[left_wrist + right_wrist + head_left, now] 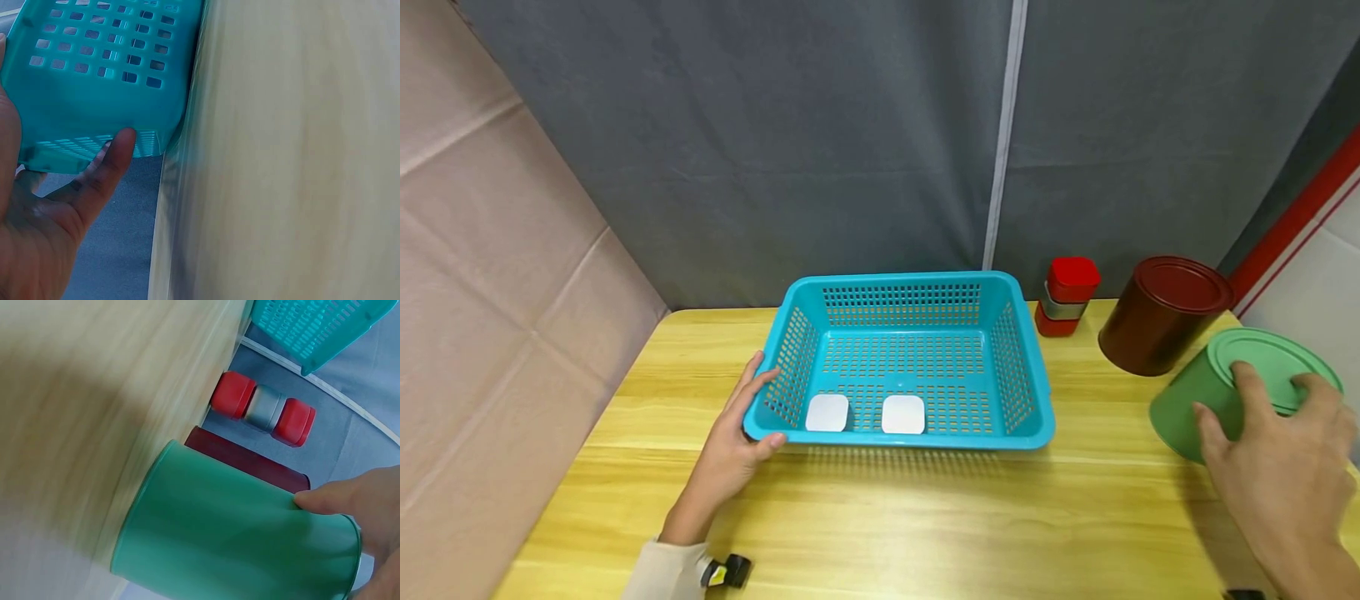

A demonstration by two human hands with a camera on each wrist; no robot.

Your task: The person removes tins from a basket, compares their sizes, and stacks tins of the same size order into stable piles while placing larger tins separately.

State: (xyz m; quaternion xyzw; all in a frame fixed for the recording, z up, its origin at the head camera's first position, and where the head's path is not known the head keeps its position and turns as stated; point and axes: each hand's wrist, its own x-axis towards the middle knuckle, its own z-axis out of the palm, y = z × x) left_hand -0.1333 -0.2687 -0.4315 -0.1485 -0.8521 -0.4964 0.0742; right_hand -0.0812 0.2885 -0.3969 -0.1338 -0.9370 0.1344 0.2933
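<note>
A turquoise plastic basket with perforated walls sits on the table, two white rounded-square pieces along its front inside: a left one and a right one. My left hand holds the basket's front left corner, thumb at the front rim and fingers along the left side. At the right, my right hand grips a green lidded canister from above. Its fingers bend over the lid while the thumb presses the side wall. The canister's far side is hidden.
Behind the green canister stands a dark red lidded canister. Between it and the basket is a small stack of red, grey and red pieces. A grey curtain hangs at the back of the wooden table; pale panels flank both sides.
</note>
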